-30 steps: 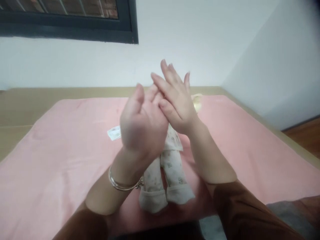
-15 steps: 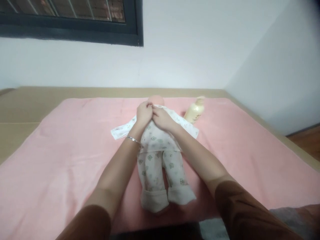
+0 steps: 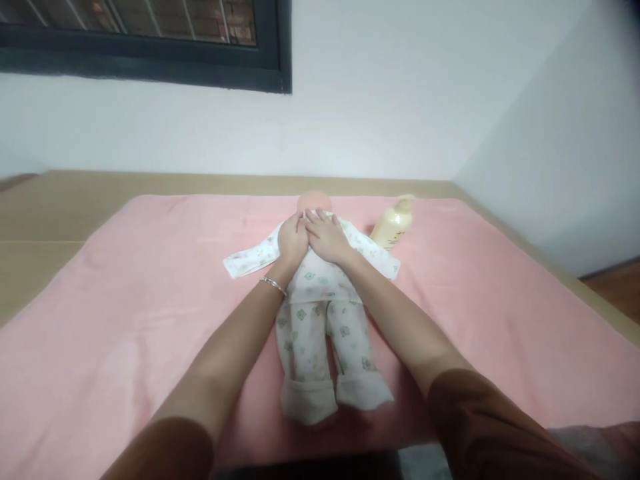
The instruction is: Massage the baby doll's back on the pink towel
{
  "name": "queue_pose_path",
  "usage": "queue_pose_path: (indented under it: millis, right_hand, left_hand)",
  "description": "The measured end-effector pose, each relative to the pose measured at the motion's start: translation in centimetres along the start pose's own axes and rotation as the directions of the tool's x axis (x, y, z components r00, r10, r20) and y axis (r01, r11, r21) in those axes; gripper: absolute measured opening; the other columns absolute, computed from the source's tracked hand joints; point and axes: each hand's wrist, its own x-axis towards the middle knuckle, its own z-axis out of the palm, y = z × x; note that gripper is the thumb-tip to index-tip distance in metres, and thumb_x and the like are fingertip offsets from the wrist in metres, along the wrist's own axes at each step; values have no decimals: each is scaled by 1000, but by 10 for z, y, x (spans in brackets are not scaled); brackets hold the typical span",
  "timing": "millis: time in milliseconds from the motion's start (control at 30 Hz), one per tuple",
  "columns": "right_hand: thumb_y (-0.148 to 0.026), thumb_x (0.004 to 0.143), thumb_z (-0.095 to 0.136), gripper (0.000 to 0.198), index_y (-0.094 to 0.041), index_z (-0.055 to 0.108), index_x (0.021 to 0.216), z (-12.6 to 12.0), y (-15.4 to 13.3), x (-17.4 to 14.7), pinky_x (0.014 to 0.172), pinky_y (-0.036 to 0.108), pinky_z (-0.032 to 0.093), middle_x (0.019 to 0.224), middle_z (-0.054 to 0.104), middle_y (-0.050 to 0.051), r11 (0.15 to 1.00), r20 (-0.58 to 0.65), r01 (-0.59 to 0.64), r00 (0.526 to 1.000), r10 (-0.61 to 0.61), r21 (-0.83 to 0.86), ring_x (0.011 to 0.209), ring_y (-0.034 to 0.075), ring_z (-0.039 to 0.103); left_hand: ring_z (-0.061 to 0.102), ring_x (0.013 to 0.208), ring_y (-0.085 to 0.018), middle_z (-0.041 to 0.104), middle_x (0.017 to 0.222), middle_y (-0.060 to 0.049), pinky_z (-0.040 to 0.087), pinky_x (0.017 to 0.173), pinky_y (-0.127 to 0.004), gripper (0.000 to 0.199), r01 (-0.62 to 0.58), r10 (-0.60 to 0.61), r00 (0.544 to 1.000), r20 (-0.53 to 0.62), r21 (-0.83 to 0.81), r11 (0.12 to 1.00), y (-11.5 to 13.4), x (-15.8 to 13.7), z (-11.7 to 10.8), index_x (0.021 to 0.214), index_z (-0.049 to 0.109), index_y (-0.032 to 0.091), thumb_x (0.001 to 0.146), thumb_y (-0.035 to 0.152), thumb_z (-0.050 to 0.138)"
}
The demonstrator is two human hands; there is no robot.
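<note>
A baby doll (image 3: pixel 314 201) lies stretched out, its smooth rounded head pointing away from me. It wears a white patterned top (image 3: pixel 320 283) with long sleeves and matching trousers (image 3: pixel 307 347) with turned-up cuffs. My left hand (image 3: pixel 293 240), with a silver bangle at the wrist, rests on the upper part of the top, just below the head. Beside it and touching it, my right hand (image 3: pixel 326 238) lies flat with its fingers extended. Neither hand grips anything that I can see. Both cover the doll's neck area and part of its chest or back.
A pale yellow pump bottle (image 3: pixel 391 227) leans or lies by the doll's right-hand sleeve. Beneath everything is a pink blanket (image 3: pixel 150 300) over a tan surface (image 3: pixel 45 213). Behind stands a white wall (image 3: pixel 375 100) with a dark window frame (image 3: pixel 275 47).
My fingers were bent and pinched together at the top's neckline; now they have straightened and my palms lie flatter on the doll. The doll and bottle have stayed in place.
</note>
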Motion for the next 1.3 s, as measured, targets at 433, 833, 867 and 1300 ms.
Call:
queue_pose_path:
  millis: [433, 833, 867, 1300]
  right_hand:
    - [-39, 101, 33, 62, -19, 31, 160, -4, 8, -18, 128, 60, 16, 168, 25, 4, 989, 17, 144, 989, -144, -14, 157, 33, 18]
    - [-32, 99, 30, 59, -20, 39, 156, -11, 22, -12, 128, 57, 16, 167, 26, 4, 996, -1, 45, 999, -45, 79, 157, 30, 20]
    - [-34, 100, 29, 59, -17, 38, 156, -11, 24, -12, 127, 56, 19, 167, 26, 7, 998, -15, -3, 1000, 4, 66, 156, 31, 23]
    - [-32, 102, 29, 55, -18, 42, 153, -11, 8, -15, 128, 57, 17, 167, 29, 6, 994, 22, 100, 995, -100, 37, 157, 31, 22]
  left_hand:
    - [66, 115, -22, 73, 122, -9, 50, 106, -35, 39, -79, 80, 997, 21, -34, 996, -7, -9, -10, 115, 69, 19, 98, 26, 35]
    - [63, 121, -24, 71, 127, -8, 48, 111, -38, 35, -33, 34, 998, 47, -11, 999, -9, -5, -9, 116, 69, 21, 92, 25, 43]
    - [63, 122, -24, 70, 128, -8, 47, 112, -39, 35, -20, 20, 999, 43, -8, 1000, -10, -5, -8, 117, 69, 21, 92, 25, 45]
    - [64, 120, -21, 72, 124, -7, 46, 112, -33, 38, -7, 7, 1000, 2, -37, 999, -13, -5, -8, 115, 70, 18, 92, 22, 39]
